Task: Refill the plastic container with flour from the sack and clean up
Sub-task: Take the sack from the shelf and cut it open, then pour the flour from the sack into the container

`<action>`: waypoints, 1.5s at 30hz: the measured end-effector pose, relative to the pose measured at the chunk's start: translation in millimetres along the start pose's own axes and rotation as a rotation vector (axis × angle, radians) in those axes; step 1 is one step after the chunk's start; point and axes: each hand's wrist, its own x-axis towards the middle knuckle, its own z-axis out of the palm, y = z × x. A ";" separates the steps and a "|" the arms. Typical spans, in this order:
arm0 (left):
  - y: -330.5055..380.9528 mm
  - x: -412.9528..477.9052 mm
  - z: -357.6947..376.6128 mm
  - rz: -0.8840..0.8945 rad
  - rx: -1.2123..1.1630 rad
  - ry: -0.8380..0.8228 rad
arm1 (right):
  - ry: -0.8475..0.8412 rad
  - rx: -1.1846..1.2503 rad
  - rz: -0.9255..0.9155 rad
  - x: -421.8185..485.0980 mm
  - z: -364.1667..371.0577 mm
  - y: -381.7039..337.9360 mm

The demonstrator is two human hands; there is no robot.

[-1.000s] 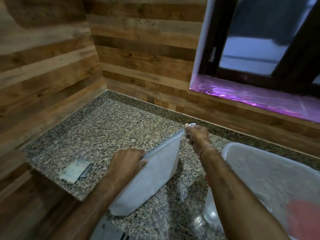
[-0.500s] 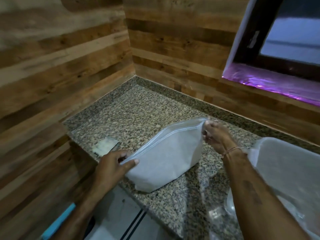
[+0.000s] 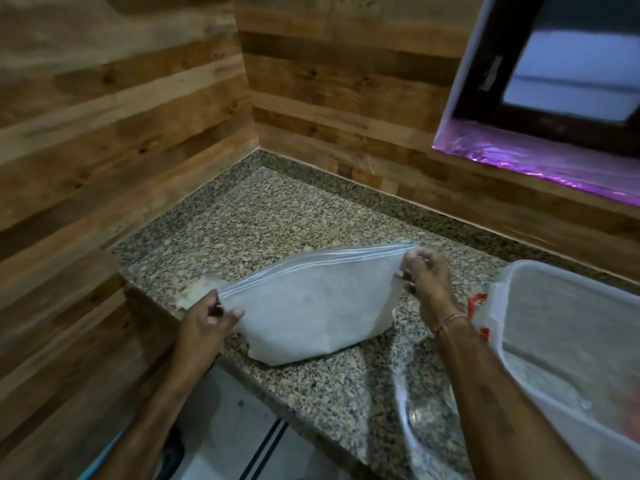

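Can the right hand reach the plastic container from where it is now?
Probably yes. The container stands close beside the right hand, with only a crumpled bag between them. But that hand pinches a corner of the sack, so it must let go first.

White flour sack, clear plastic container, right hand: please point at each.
white flour sack (image 3: 311, 317): head view, middle of front face.
clear plastic container (image 3: 561, 320): head view, translucent side wall.
right hand (image 3: 427, 282): head view, back of hand.

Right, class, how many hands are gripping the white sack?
2. The left hand pinches the left top corner of the sack; the right hand pinches the right top corner. No other hand shows.
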 end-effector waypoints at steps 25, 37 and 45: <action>-28.3 8.8 1.1 -0.155 -0.309 -0.190 | -0.117 0.005 0.330 -3.6 -21.3 22.4; -10.6 25.2 -6.8 -0.688 -0.747 -0.210 | -0.049 0.257 0.608 7.4 -29.4 20.8; -19.2 28.2 -11.7 -0.591 -0.676 -0.284 | -0.160 -0.059 0.510 7.2 -29.6 12.7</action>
